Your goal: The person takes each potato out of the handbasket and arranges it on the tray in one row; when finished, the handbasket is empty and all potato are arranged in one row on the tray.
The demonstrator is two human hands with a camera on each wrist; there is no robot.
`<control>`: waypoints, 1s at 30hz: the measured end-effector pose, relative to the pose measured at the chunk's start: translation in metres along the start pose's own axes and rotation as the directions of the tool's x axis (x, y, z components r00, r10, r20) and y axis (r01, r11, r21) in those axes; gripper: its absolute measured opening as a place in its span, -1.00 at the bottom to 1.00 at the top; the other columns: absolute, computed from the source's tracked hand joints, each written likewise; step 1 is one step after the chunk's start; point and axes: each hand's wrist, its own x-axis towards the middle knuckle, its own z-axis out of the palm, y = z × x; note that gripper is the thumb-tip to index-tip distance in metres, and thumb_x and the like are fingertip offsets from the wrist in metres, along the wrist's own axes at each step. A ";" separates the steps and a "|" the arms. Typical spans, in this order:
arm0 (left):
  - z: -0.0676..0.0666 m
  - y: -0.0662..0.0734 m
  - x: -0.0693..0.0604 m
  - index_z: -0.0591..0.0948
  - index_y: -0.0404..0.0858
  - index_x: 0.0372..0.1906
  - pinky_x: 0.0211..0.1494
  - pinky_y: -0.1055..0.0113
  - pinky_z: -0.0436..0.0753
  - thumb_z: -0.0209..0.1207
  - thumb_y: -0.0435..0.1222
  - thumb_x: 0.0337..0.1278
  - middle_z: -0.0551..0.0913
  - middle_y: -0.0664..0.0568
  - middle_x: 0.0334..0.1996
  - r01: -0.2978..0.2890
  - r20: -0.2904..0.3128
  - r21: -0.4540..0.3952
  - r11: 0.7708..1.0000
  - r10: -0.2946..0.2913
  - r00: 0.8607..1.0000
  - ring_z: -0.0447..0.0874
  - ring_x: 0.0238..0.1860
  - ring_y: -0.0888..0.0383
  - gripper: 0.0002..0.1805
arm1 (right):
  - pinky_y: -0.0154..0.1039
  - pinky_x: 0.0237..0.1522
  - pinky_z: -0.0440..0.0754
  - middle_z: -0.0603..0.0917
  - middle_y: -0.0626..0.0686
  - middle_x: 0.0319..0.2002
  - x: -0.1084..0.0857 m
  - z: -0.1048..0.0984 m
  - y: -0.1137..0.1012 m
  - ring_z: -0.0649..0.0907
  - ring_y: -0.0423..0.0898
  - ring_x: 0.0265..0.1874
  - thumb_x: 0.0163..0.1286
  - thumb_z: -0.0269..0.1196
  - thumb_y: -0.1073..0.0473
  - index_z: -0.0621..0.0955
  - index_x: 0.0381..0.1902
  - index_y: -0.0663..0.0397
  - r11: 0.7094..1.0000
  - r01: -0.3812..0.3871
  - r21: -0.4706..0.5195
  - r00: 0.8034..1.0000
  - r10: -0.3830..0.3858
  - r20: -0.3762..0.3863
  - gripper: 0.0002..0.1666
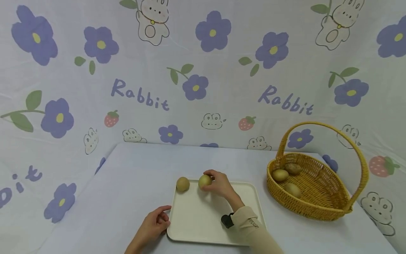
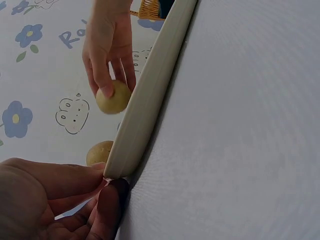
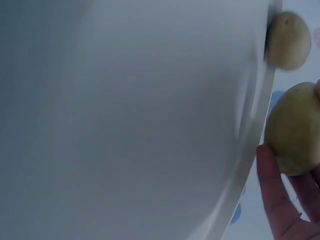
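From where I stand, the right hand (image 1: 222,184) reaches to the far edge of the cream tray (image 1: 196,218), low in the middle of the head view. Its thumb and fingers are curled about a round yellowish potato (image 1: 204,181); I can't tell whether that potato touches the tray. Just left of it, at the tray's upper-left corner, sits a browner potato (image 1: 183,184).

The left hand (image 1: 152,225), at the bottom of the frame left of centre, pinches the tray's left rim, thumb against fingers with only the rim between them. A beige sleeve (image 1: 250,220) covers the right forearm, with a small black device (image 1: 227,220) at the wrist.

At the right of the frame stands a yellow wicker basket (image 1: 304,207) with a tall handle, three potatoes (image 1: 280,175) lying in its left part.
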 end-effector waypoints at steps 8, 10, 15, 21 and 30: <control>0.000 0.001 0.001 0.39 -0.53 0.14 -0.52 0.44 0.53 0.13 -0.55 -0.01 0.47 -0.07 -0.40 0.000 0.009 0.012 1.000 0.000 1.000 0.45 -0.57 0.30 -0.49 | -0.06 -0.06 0.54 0.59 0.19 -0.08 0.002 0.015 -0.006 0.57 0.08 -0.13 -0.04 0.45 0.29 0.55 0.03 0.33 0.994 0.086 -0.069 0.995 -0.082 0.063 -0.38; 0.001 0.002 0.001 0.39 -0.53 0.14 -0.52 0.44 0.54 0.13 -0.55 -0.01 0.47 -0.06 -0.40 0.000 0.011 0.013 1.000 0.000 1.000 0.45 -0.56 0.31 -0.49 | -0.05 -0.07 0.54 0.59 0.21 -0.06 0.002 0.015 -0.006 0.56 0.09 -0.12 -0.04 0.44 0.31 0.55 0.05 0.33 0.992 0.098 -0.084 0.993 -0.092 0.070 -0.38; 0.000 0.003 0.001 0.39 -0.53 0.14 -0.53 0.45 0.53 0.13 -0.57 -0.01 0.46 -0.05 -0.40 0.003 0.009 0.011 1.000 -0.004 1.000 0.45 -0.56 0.31 -0.49 | -0.02 -0.08 0.53 0.57 0.22 -0.01 0.002 0.016 -0.005 0.55 0.12 -0.12 -0.05 0.44 0.31 0.52 0.09 0.31 0.988 0.119 -0.099 0.990 -0.110 0.092 -0.33; -0.001 0.004 0.001 0.39 -0.52 0.14 -0.52 0.45 0.53 0.13 -0.56 -0.02 0.46 -0.05 -0.40 0.009 0.004 0.001 1.000 -0.009 1.000 0.44 -0.56 0.31 -0.49 | 0.02 -0.01 0.48 0.57 0.22 -0.02 0.002 0.016 -0.008 0.55 0.13 -0.10 -0.03 0.44 0.28 0.51 0.10 0.31 0.988 0.120 -0.093 0.988 -0.111 0.104 -0.32; -0.001 0.003 0.000 0.38 -0.54 0.15 -0.52 0.44 0.54 0.13 -0.56 -0.01 0.46 -0.04 -0.39 0.005 0.011 -0.010 1.000 -0.005 1.000 0.44 -0.56 0.31 -0.48 | -0.04 -0.07 0.48 0.58 0.20 -0.08 0.000 0.016 -0.008 0.54 0.08 -0.18 -0.06 0.42 0.29 0.53 0.07 0.30 0.982 0.125 -0.140 0.989 -0.111 0.100 -0.35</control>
